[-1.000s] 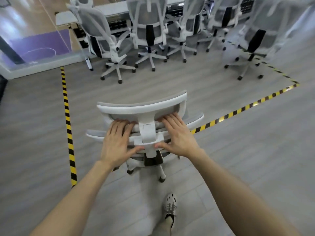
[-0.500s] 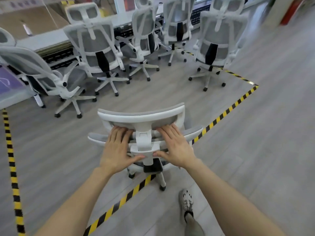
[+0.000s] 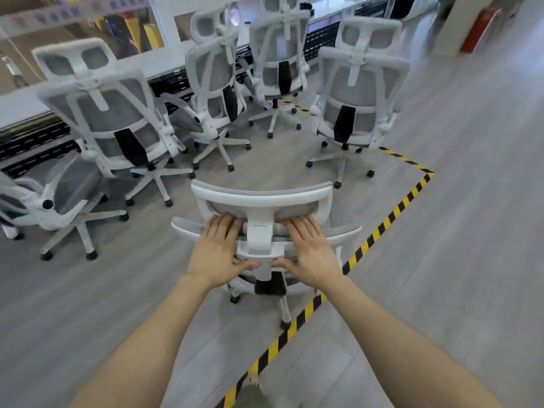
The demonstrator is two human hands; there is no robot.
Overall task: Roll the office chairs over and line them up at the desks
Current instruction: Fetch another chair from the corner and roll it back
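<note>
Squarely ahead, the white-framed office chair with grey mesh back (image 3: pixel 262 201) stands on the grey plank floor (image 3: pixel 456 260), its back to the camera; its wheeled base lies across the yellow-and-black striped tape line (image 3: pixel 382 228), one castor resting on the tape. The left hand (image 3: pixel 216 251) lies flat on the top of the backrest, left of the white headrest post, fingers straight and together, thumb touching the post; the right hand (image 3: pixel 309 250) mirrors it on the right side, fingers likewise straight, thumb against the post. Beyond, inside the taped corner, five matching white-and-grey chairs (image 3: pixel 356 92) stand in a loose cluster near the long white desk (image 3: pixel 141 66), turned various ways.
</note>
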